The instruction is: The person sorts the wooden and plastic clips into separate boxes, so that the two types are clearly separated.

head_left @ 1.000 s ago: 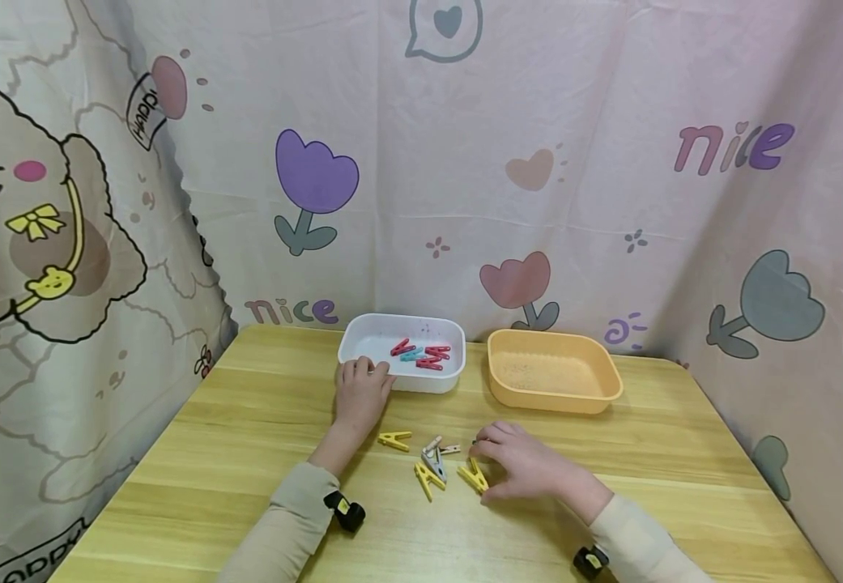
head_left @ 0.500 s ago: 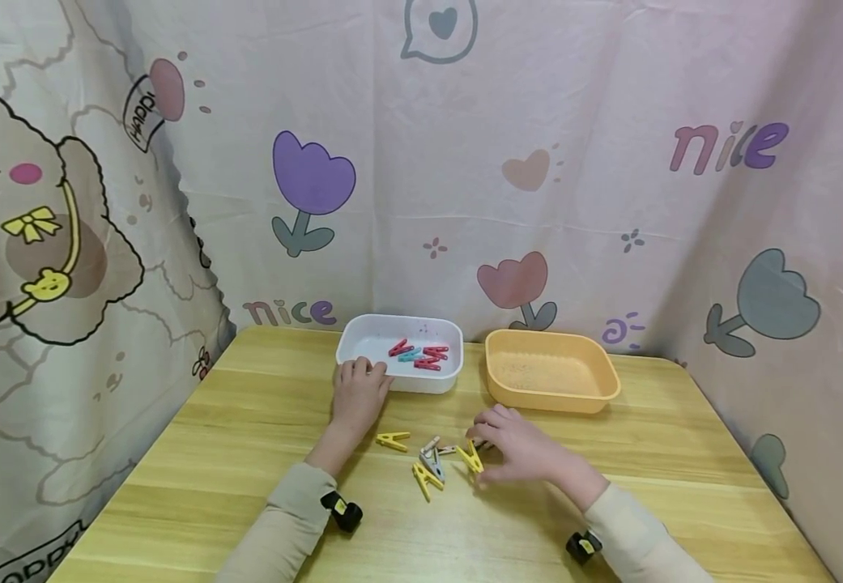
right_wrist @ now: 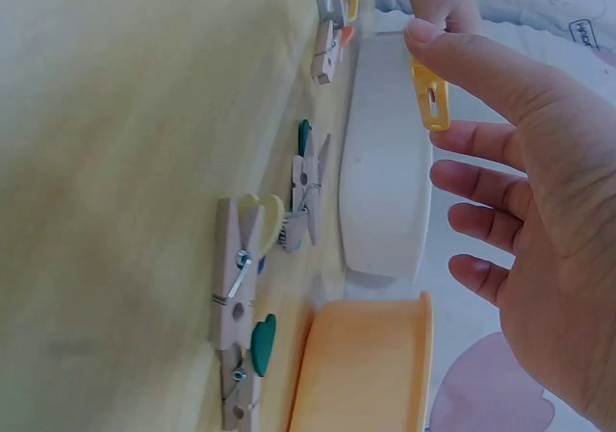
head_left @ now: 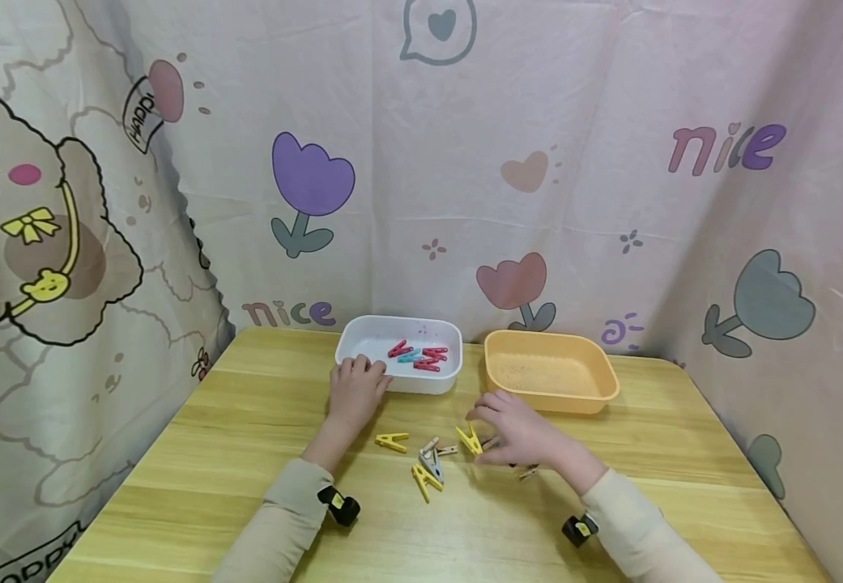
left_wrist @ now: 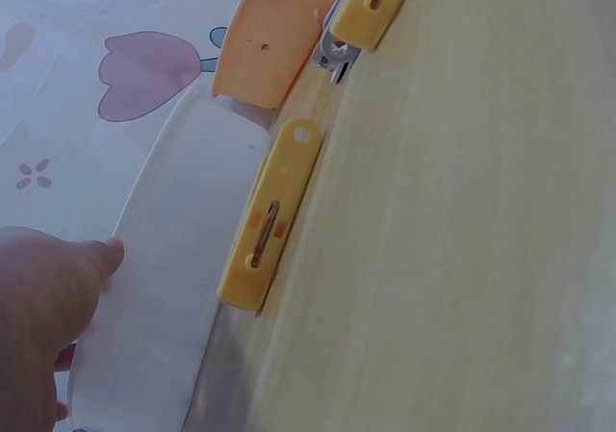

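My left hand grips the near rim of a white plastic tub, fingers over the edge and thumb on the outer wall. Several red clothespins and a teal clothespin lie inside it. Between thumb and index finger, my right hand pinches a yellow clothespin, lifted off the table in the right wrist view. Two more yellow clothespins lie to the left, by a grey clothespin. Wooden clothespins, some with coloured decorations, lie below the right hand, partly hidden by it in the head view.
An orange-yellow tub stands right of the white one, with no clothespins seen in it. Both are near the back edge of the wooden table. A printed curtain hangs behind and along the sides.
My right hand has taken the yellow clothespin up off the table and moved slightly away from me, uncovering wooden clothespins beneath. The left hand stays on the white tub.
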`<state>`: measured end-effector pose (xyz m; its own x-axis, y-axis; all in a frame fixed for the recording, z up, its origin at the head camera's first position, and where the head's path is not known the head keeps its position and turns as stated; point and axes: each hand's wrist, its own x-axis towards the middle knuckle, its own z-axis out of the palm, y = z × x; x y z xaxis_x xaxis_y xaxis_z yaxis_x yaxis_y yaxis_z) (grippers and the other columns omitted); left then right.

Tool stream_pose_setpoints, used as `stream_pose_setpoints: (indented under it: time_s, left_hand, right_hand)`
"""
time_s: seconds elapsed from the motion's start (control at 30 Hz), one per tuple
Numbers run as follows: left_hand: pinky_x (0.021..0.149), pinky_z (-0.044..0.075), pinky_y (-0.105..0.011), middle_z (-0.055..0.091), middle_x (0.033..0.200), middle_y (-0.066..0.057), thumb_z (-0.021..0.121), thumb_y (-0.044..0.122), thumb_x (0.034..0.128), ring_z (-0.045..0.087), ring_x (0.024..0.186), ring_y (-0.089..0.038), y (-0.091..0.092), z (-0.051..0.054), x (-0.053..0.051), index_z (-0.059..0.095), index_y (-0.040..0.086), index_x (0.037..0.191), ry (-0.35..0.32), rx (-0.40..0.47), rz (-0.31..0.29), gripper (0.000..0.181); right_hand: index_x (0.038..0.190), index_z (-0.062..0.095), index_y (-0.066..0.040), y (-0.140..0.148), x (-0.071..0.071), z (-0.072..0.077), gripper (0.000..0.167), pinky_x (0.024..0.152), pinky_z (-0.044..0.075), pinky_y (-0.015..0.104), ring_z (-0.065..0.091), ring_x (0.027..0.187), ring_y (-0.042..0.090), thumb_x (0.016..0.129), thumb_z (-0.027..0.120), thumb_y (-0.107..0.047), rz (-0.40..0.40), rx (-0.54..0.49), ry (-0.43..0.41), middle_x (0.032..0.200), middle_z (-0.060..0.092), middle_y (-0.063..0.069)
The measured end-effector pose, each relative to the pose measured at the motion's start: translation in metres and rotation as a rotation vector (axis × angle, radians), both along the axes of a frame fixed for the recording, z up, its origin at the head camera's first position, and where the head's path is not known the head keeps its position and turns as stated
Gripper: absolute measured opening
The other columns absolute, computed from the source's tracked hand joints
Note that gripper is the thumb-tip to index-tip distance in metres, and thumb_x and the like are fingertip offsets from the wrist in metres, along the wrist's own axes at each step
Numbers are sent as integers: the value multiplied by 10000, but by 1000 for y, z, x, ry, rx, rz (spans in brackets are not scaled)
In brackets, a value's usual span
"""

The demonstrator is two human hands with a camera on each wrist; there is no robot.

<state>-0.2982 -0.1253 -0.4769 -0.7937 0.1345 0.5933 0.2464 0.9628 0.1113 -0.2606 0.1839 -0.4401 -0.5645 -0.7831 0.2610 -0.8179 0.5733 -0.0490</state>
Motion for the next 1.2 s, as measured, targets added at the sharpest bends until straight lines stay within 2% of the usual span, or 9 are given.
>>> stream_pose_setpoints:
  time_s: [0.1, 0.3, 0.57, 0.77, 0.87, 1.03, 1.2]
  left_hand:
    - [802, 446, -492, 603, 958, -100, 685, 355, 896, 539, 913, -322, -1, 1, 0, 672, 173, 1010, 12, 4, -9, 215]
    - [811, 432, -505, 610, 962, -100, 689, 356, 892, 545, 922, -329, -2, 4, 0, 681, 176, 1009, -6, 22, -13, 215]
    - [843, 420, -512, 610, 984, -99, 667, 365, 911, 539, 941, -326, -2, 4, 1, 683, 173, 1032, -50, 36, -9, 228]
    - [838, 413, -509, 609, 978, -101, 676, 362, 903, 536, 932, -326, -2, 2, 0, 679, 175, 1017, -28, 58, -12, 219]
    - [850, 409, -511, 606, 977, -99, 673, 363, 905, 532, 928, -324, -1, 0, 0, 676, 179, 1015, -27, 65, -7, 215]
    - [864, 408, -516, 600, 972, -96, 677, 361, 900, 529, 922, -320, 0, 0, 0, 673, 181, 1005, -17, 67, 1, 209]
    - [868, 414, -522, 597, 974, -97, 678, 365, 901, 528, 927, -318, 0, -1, -1, 678, 179, 1009, -17, 65, 9, 215]
  right_hand:
    - [1203, 626, -141, -1, -3, 3, 618, 915, 453, 381, 511, 1058, 166, 714, 806, -474, -27, 0, -42, 1153, 591, 1]
    - [1231, 608, -163, -4, -11, 9, 612, 945, 448, 388, 490, 1096, 153, 734, 805, -461, -85, -15, -121, 1182, 575, -28]
    - [1225, 613, -133, -10, -25, 17, 617, 917, 446, 395, 501, 1074, 185, 719, 825, -417, -62, -33, -72, 1166, 594, 13]
    - [1227, 624, -123, -16, -36, 22, 615, 899, 450, 392, 510, 1050, 190, 716, 824, -401, -64, -60, -49, 1170, 602, 22]
    - [1234, 622, -125, -20, -41, 25, 617, 944, 449, 406, 526, 1085, 199, 720, 827, -397, -70, -68, -30, 1184, 603, 26]
    - [1249, 609, -133, -25, -48, 32, 614, 996, 435, 426, 531, 1131, 225, 733, 823, -387, -87, -74, -41, 1215, 599, 37]
    - [1256, 602, -128, -29, -56, 39, 620, 974, 434, 420, 511, 1108, 223, 744, 819, -401, -90, -71, -42, 1219, 588, 43]
